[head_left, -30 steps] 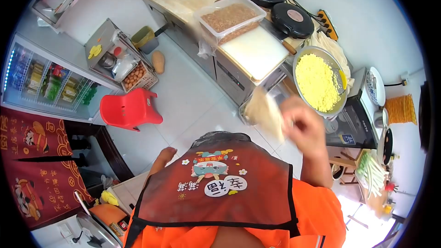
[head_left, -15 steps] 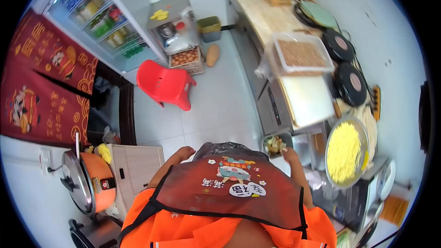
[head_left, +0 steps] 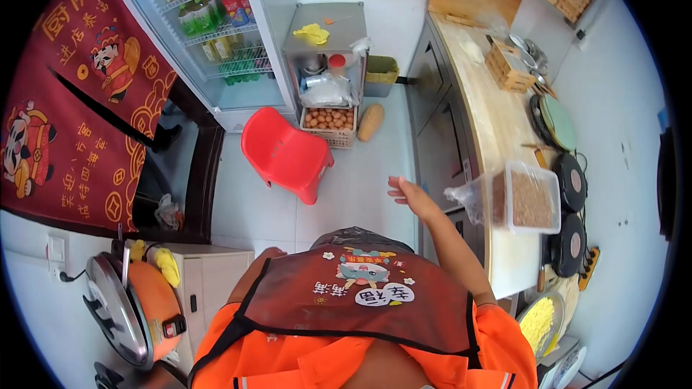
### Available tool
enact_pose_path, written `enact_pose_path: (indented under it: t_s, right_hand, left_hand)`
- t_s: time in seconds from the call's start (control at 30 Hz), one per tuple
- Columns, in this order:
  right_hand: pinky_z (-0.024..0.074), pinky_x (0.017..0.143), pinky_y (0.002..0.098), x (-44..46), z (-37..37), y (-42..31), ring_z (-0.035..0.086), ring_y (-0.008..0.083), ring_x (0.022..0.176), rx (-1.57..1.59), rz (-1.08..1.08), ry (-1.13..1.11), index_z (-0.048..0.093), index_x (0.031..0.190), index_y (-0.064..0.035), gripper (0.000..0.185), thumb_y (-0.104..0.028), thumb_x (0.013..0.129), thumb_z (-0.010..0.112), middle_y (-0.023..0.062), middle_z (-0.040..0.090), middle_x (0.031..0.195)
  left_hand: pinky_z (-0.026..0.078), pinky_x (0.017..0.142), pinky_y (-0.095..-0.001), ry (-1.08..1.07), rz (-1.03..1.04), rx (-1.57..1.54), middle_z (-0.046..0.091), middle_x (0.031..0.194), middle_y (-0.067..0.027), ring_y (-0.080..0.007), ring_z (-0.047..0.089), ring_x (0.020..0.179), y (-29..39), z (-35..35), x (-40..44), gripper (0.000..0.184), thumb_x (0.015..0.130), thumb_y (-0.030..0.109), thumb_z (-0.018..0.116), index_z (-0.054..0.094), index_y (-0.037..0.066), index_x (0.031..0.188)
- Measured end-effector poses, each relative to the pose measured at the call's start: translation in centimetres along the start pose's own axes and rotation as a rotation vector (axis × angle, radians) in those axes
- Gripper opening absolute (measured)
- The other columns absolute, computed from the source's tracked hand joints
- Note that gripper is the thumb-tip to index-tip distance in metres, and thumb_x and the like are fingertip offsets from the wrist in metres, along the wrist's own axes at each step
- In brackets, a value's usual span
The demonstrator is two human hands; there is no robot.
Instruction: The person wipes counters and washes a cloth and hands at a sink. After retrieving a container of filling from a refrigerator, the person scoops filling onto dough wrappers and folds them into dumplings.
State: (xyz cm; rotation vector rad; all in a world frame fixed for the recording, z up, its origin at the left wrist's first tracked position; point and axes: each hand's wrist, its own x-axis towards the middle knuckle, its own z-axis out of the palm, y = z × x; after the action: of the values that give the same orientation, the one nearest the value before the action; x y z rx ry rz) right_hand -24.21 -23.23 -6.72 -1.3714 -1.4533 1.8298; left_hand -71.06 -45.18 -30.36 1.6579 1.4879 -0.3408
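Note:
My right hand [head_left: 409, 194] is stretched out in front of the apron, over the floor beside the counter cabinets. Its fingers are apart and hold nothing. Low by the left edge of the apron [head_left: 360, 284], only a small part of my left hand [head_left: 272, 253] shows; its fingers are mostly hidden. It is nearest to the light wooden cabinet [head_left: 216, 284]. To the right of my right hand, a clear plastic container [head_left: 526, 198] of brown, crumbly food sits on the counter [head_left: 461, 79], with a plastic bag [head_left: 468, 198] at its side.
A red plastic chair [head_left: 288, 155] stands on the floor ahead. Beyond it are a crate of eggs [head_left: 329, 121], a tan squash [head_left: 370, 122] and a drinks fridge [head_left: 270, 36]. Black round griddles [head_left: 571, 245] line the wall; a bowl of yellow crumbs [head_left: 537, 324] is lower right.
My view has moved forward along the counter. My right hand has swung forward from beside the apron, near a tub of scraps. My left hand has drawn back and shows less.

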Motion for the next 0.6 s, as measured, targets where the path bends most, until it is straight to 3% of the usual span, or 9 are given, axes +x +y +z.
enact_pose_path:
  t_s: [0.1,0.13,0.2,0.3,0.37,0.4,0.5,0.6]
  right_hand:
    - [0.0409,0.103,0.0371,8.0,0.1,-5.4,0.051,0.0254,0.126,-0.095,-0.068,0.034,0.04,0.143,0.0006,0.074,-0.058,0.098,0.037,0.0158,0.048,0.143]
    - [0.0409,0.103,0.037,10.6,0.2,-7.7,0.051,0.0252,0.125,-0.129,-0.075,0.044,0.042,0.142,0.0011,0.074,-0.059,0.098,0.037,0.0159,0.049,0.142]
    - [0.0413,0.102,0.0372,16.0,0.3,-13.0,0.052,0.0256,0.122,-0.215,-0.125,0.059,0.046,0.139,0.0022,0.074,-0.059,0.098,0.038,0.0161,0.052,0.138]
    - [0.0427,0.099,0.0377,27.9,-1.6,-18.0,0.054,0.026,0.118,-0.479,-0.282,0.093,0.054,0.129,0.0055,0.073,-0.059,0.097,0.041,0.016,0.059,0.127]
    - [0.0436,0.096,0.0381,34.8,-2.2,-22.1,0.056,0.029,0.115,-0.424,-0.426,0.037,0.057,0.123,0.0067,0.071,-0.057,0.096,0.042,0.0189,0.062,0.121]
    - [0.0439,0.096,0.0387,39.5,-3.1,-23.6,0.056,0.0308,0.114,-0.55,-0.431,0.027,0.057,0.122,0.0065,0.07,-0.057,0.096,0.042,0.02,0.062,0.12]
    - [0.0446,0.095,0.0412,53.1,-4.5,-26.9,0.057,0.0358,0.112,-0.856,-0.447,0.047,0.059,0.118,0.0046,0.066,-0.055,0.095,0.044,0.0223,0.062,0.118]
    - [0.0451,0.095,0.044,62.0,-3.6,-28.3,0.057,0.0386,0.11,-0.99,-0.442,0.176,0.059,0.117,0.001,0.063,-0.056,0.093,0.046,0.0223,0.062,0.117]
  left_hand:
    - [0.049,0.087,-0.0467,0.172,0.052,-0.017,0.067,0.103,-0.0222,-0.039,0.062,0.1,-3.0,-6.7,5.1,0.046,0.093,0.043,0.048,0.069,0.003,0.093]
    - [0.049,0.089,-0.0446,0.197,-0.095,-0.057,0.067,0.1,-0.0224,-0.0394,0.062,0.099,-4.3,-7.5,7.9,0.043,0.092,0.041,0.05,0.069,0.003,0.093]
    - [0.048,0.09,-0.0434,0.24,-0.278,-0.253,0.066,0.103,-0.0222,-0.0391,0.062,0.1,0.6,-14.3,7.4,0.042,0.093,0.039,0.049,0.069,0.002,0.095]
    - [0.048,0.092,-0.0414,0.41,-0.237,-0.528,0.065,0.109,-0.0206,-0.0382,0.061,0.102,2.1,-17.6,10.1,0.041,0.094,0.037,0.047,0.067,0.002,0.101]
    - [0.048,0.092,-0.0407,0.387,-0.194,-0.422,0.065,0.112,-0.0191,-0.0374,0.061,0.104,5.4,-21.2,10.0,0.04,0.094,0.035,0.047,0.066,0.002,0.105]
    - [0.049,0.092,-0.0404,0.374,-0.177,-0.373,0.065,0.114,-0.0183,-0.0371,0.061,0.104,6.5,-22.6,10.4,0.039,0.094,0.035,0.047,0.066,0.002,0.107]
    - [0.05,0.092,-0.0362,0.488,-0.369,-0.776,0.068,0.111,-0.0155,-0.0277,0.064,0.107,5.7,-19.9,13.2,0.047,0.091,0.042,0.06,0.063,0.004,0.119]
    - [0.049,0.093,-0.0363,0.596,-0.578,-0.925,0.068,0.113,-0.0171,-0.0285,0.063,0.109,6.5,-16.2,13.8,0.046,0.093,0.041,0.058,0.063,0.005,0.119]
